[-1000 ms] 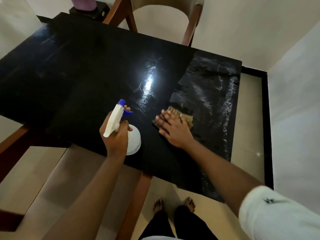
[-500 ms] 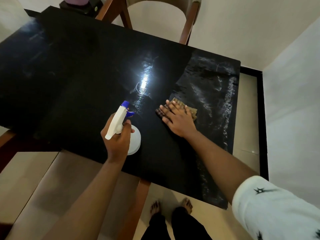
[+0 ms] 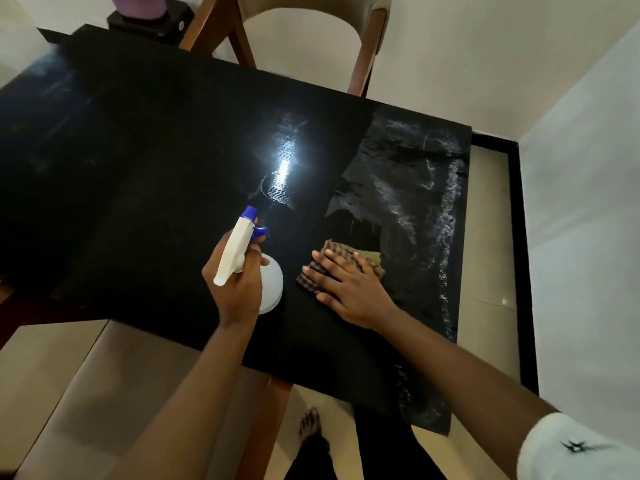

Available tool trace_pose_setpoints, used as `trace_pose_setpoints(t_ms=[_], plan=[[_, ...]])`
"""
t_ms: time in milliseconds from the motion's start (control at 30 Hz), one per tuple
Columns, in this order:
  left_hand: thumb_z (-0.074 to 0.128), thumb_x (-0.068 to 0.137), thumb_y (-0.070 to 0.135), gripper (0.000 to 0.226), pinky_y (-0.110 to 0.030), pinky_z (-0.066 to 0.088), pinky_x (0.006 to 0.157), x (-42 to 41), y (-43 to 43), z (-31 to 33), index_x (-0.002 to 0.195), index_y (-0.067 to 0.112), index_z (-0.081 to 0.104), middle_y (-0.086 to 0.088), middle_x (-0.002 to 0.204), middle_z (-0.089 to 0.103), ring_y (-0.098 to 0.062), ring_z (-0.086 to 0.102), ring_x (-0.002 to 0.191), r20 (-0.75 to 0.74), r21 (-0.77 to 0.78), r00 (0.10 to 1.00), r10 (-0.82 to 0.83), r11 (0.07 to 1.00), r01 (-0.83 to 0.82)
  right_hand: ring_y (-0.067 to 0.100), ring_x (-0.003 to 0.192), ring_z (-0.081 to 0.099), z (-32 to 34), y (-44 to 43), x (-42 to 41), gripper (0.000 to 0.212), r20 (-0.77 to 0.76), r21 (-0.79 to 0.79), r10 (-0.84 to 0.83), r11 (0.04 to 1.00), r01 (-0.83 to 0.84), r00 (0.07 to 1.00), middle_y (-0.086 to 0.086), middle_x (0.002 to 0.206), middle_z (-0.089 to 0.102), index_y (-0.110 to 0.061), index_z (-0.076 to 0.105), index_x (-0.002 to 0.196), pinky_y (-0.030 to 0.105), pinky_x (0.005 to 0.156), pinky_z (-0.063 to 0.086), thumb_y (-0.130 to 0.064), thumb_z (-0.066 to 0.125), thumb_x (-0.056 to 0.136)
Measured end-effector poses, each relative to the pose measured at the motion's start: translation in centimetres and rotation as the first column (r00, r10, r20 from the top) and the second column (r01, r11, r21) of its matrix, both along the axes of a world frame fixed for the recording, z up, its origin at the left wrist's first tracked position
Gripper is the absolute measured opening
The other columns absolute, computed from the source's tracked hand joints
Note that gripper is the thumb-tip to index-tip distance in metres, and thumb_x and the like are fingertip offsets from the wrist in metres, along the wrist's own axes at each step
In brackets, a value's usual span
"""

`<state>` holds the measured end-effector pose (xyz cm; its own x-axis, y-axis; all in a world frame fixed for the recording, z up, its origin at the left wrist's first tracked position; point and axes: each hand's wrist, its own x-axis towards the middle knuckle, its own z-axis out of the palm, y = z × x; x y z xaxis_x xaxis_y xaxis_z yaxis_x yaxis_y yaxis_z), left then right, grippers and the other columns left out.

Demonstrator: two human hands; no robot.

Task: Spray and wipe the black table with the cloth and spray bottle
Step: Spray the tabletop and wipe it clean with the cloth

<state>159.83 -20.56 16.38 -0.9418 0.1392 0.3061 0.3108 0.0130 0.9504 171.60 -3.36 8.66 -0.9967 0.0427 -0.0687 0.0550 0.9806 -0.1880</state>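
Note:
The black table (image 3: pixel 145 174) fills the view, with wet shiny streaks along its right part and a bright light glare near the middle. My left hand (image 3: pixel 239 285) grips a white spray bottle (image 3: pixel 272 284) with a blue nozzle, held just above the table's near side. To its right, my right hand (image 3: pixel 349 289) lies flat, fingers spread, pressing a brown checked cloth (image 3: pixel 370 259) onto the tabletop. The cloth is mostly hidden under the hand.
A wooden chair with a beige back (image 3: pixel 311 32) stands at the table's far side. A purple object on a black base (image 3: pixel 145 15) sits at the far left. White walls close in on the right. My bare feet (image 3: pixel 311 424) show below the near edge.
My right hand has drawn the cloth back toward the near edge of the table. The left hand and the spray bottle stay in about the same place.

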Motion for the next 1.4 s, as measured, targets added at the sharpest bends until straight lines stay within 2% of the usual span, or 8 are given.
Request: trace_pose_setpoints(t_ms=[200,300,400,633,800,933,1133,1400], plan=[[0.057,0.086,0.023,0.025,-0.025,0.058,0.071,-0.6,3.7,0.4,0.111,0.030,0.059,0.021,0.099,0.069,-0.019,0.069,0.090,0.004,0.015,1.000,0.021,1.000,-0.021,0.015,0.148,0.010,0.4,6.3,-6.2,0.052,0.052,-0.004,-0.248,0.969,0.248,0.967,-0.010,0.161,0.014,-0.043,0.020,0.150,0.054,0.115,0.008,-0.053,0.025,0.099],[0.059,0.084,0.029,0.036,-0.025,0.057,0.068,-1.6,5.4,0.0,0.115,0.011,0.060,0.002,0.103,0.067,-0.025,0.068,0.088,0.020,0.016,0.999,0.032,0.999,-0.032,0.015,0.148,0.009,1.1,9.0,-8.9,0.051,0.075,0.002,-0.285,0.958,0.286,0.956,-0.008,0.161,0.013,-0.041,0.020,0.150,0.052,0.115,0.005,-0.049,0.029,0.100],[0.057,0.085,0.026,0.046,-0.013,0.051,0.063,-2.4,7.2,0.3,0.115,-0.009,0.058,-0.019,0.096,0.065,-0.008,0.066,0.075,-0.014,-0.030,0.999,0.040,0.999,-0.040,0.017,0.148,0.011,1.0,8.4,-8.5,0.054,0.066,0.006,-0.263,0.965,0.263,0.963,-0.005,0.161,0.014,-0.039,0.020,0.151,0.053,0.115,0.006,-0.052,0.020,0.098],[0.056,0.084,0.028,0.049,-0.010,0.049,0.062,-4.5,10.0,0.8,0.116,-0.009,0.057,0.005,0.095,0.063,-0.004,0.064,0.073,-0.047,-0.012,0.998,0.042,0.999,-0.042,0.014,0.147,0.014,-0.5,6.5,-4.7,0.053,-0.006,-0.009,0.008,1.000,-0.008,1.000,-0.007,0.160,0.017,-0.040,0.021,0.150,0.050,0.114,0.008,-0.051,0.023,0.098],[0.057,0.089,0.010,0.019,-0.011,0.049,0.060,-5.5,10.8,0.2,0.108,0.009,0.061,0.015,0.083,0.064,-0.002,0.063,0.067,-0.013,-0.040,0.997,0.077,0.996,-0.077,0.015,0.146,0.018,-0.1,11.6,-10.2,0.053,-0.011,-0.012,-0.197,0.980,0.197,0.980,-0.008,0.159,0.022,-0.041,0.026,0.148,0.056,0.112,0.014,-0.053,0.021,0.097],[0.055,0.087,0.023,0.025,-0.010,0.050,0.061,-5.0,11.4,-0.1,0.110,0.013,0.056,0.026,0.082,0.065,-0.001,0.064,0.069,-0.015,-0.031,0.996,0.087,0.996,-0.088,0.017,0.147,0.012,0.5,15.3,-14.2,0.050,0.043,0.010,-0.322,0.947,0.322,0.946,-0.007,0.160,0.017,-0.040,0.024,0.150,0.055,0.115,0.007,-0.049,0.028,0.100],[0.054,0.087,0.024,0.018,-0.010,0.049,0.062,-4.6,11.9,0.3,0.105,0.025,0.057,0.017,0.081,0.065,-0.001,0.062,0.068,-0.006,-0.034,0.997,0.074,0.997,-0.074,0.017,0.144,0.024,-0.2,11.1,-8.9,0.054,-0.054,-0.021,-0.158,0.987,0.158,0.986,-0.004,0.158,0.026,-0.036,0.031,0.148,0.054,0.110,0.016,-0.050,0.025,0.096],[0.052,0.086,0.035,0.050,-0.007,0.048,0.066,-4.5,11.8,0.2,0.116,-0.005,0.055,-0.016,0.090,0.061,-0.001,0.064,0.075,0.017,-0.074,0.998,0.059,0.996,-0.058,0.016,0.143,0.027,-0.8,13.1,-9.1,0.055,-0.040,0.014,-0.042,0.999,0.042,0.998,-0.006,0.157,0.029,-0.038,0.032,0.147,0.055,0.109,0.022,-0.052,0.023,0.095]])
